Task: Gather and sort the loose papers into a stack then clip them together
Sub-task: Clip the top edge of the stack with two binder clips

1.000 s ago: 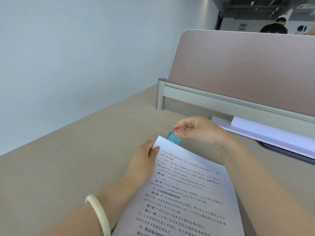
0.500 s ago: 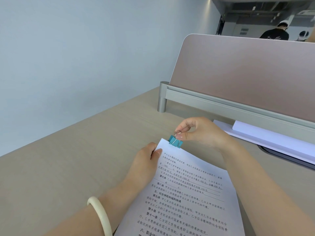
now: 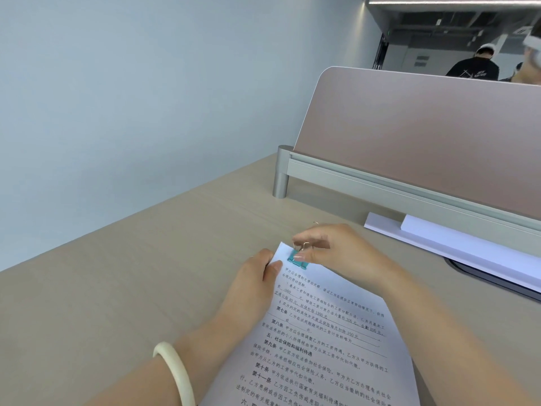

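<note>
I see the stack of papers (image 3: 322,347) low in the view, around 6 o'clock, over the desk (image 3: 117,303). The left hand (image 3: 254,276) pinches its left edge, thumb on top. The right hand (image 3: 336,253) pinches the wire handles of the blue clip (image 3: 298,260), which sits on the top edge at 12 o'clock of the stack. My worry: if the clip bites too shallow, lower sheets may slip out; if the left hand loosens, the stack may fan
</note>
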A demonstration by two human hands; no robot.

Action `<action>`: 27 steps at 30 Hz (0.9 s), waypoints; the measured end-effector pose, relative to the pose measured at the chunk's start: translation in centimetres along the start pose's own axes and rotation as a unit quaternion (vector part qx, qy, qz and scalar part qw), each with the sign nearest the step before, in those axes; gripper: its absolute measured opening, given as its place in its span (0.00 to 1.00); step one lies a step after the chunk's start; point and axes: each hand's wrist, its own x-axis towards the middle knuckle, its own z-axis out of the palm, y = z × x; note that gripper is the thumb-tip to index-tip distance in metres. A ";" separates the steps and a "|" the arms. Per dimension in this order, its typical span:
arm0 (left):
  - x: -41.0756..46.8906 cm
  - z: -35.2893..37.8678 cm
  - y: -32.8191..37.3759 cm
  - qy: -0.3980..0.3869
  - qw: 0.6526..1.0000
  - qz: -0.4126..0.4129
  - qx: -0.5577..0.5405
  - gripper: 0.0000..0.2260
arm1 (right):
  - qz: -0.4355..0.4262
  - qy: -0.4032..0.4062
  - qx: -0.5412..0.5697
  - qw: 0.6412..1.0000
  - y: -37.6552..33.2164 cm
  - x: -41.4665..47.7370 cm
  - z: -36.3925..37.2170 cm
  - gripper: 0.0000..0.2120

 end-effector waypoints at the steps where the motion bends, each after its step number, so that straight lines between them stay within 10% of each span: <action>1: -0.1 0.0 0.2 0.002 1.000 0.013 -0.002 0.12 | 0.023 -0.022 0.020 0.999 -0.2 -0.2 0.2 0.15; 7: -0.4 0.0 0.6 0.008 1.000 0.027 0.012 0.16 | 0.144 -0.063 0.131 0.979 -0.8 -0.6 -0.3 0.35; 13: -0.5 0.1 0.6 0.004 1.000 0.018 -0.001 0.13 | 0.040 -0.103 0.149 0.983 0.4 -0.8 0.0 0.03; 19: 0.0 -0.2 0.1 0.000 1.000 -0.003 0.006 0.11 | -0.015 -0.086 0.004 0.996 1.0 -0.4 1.5 0.12; 27: 2.6 -4.8 -2.5 0.003 0.989 -0.150 -0.018 0.12 | 0.146 -0.138 0.049 0.978 6.3 -3.8 -3.7 0.04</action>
